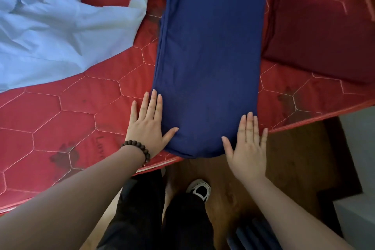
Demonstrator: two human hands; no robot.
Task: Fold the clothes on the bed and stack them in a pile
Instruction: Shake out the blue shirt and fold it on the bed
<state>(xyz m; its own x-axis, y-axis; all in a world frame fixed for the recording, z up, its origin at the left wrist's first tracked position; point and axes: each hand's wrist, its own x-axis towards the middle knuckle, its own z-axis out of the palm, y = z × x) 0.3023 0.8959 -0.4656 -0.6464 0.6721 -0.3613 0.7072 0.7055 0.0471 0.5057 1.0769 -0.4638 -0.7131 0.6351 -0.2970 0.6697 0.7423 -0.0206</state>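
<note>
1. A red quilted mattress fills the view above a wooden floor.
2. A navy garment, folded into a long strip, runs from 12 o'clock down to the mattress's near edge.
3. The left hand lies flat, fingers straight, at the strip's 9 o'clock side, thumb touching the cloth.
4. The right hand is spread flat at its 4 o'clock corner, holding nothing.
5. A pale blue garment lies crumpled at 10 o'clock.

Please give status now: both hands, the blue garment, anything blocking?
Left hand and right hand open, flat at the sides of the navy garment. Garment folded into long strip on red mattress. White clothing lies apart, not blocking.
</note>
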